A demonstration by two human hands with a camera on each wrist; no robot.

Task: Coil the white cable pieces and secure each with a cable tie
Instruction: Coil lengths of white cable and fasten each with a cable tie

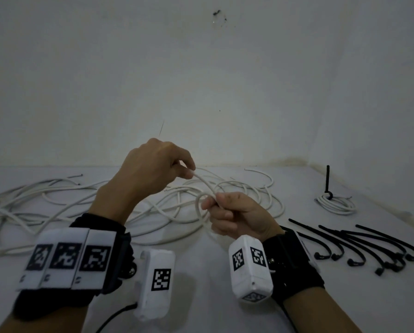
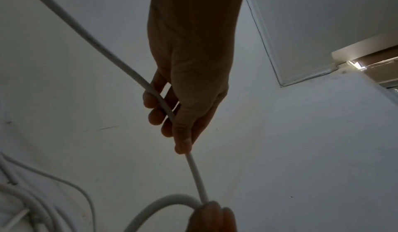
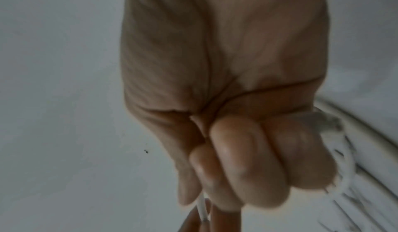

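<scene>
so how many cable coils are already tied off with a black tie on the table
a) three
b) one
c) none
b) one: a single finished coil lies at the far right with a black tie round it, while the spare ties lie loose and the other cables are still uncoiled.

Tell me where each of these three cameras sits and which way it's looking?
Head: worn on the head, looking forward and down at the table; shows both wrists, left hand and right hand.
Left wrist: looks along the left hand's fingers, which are curled round the white cable.
Right wrist: looks along the right hand's curled, blurred fingers.
Shared: all three show that cable, held by both hands.
</scene>
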